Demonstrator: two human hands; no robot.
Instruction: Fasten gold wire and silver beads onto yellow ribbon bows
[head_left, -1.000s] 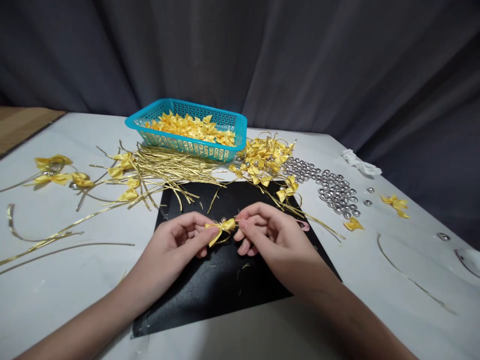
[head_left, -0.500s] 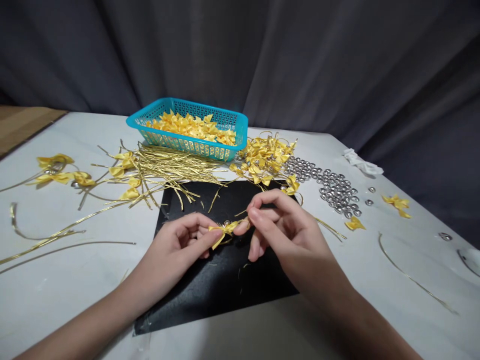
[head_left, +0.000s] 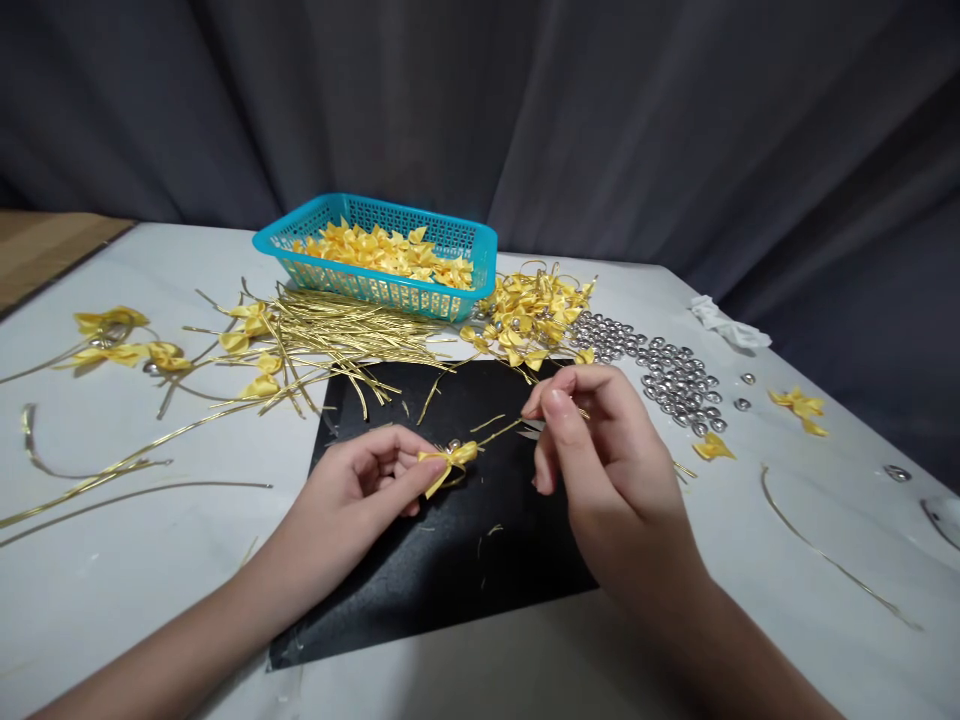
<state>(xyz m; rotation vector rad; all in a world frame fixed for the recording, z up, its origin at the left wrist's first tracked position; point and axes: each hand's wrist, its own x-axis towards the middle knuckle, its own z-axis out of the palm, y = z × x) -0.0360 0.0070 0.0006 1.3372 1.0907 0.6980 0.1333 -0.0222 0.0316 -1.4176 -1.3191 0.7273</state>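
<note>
A small yellow ribbon bow [head_left: 448,462] with a silver bead on top is pinched between the thumb and forefinger of my left hand [head_left: 360,485], just above a black mat [head_left: 450,560]. A thin gold wire [head_left: 499,432] runs from the bow up and right into my right hand [head_left: 592,440], whose thumb and forefinger are pinched on its end. The wire looks taut between the two hands.
A turquoise basket [head_left: 379,255] of yellow bows stands at the back. In front of it lies a heap of gold wires [head_left: 330,340]. Finished bows [head_left: 532,310] and silver beads [head_left: 667,380] lie to the right. Loose bows and long wires are scattered at the left.
My right hand has drawn away from the bow, up and to the right, pulling the gold wire out with it. My left hand has kept the bow still.
</note>
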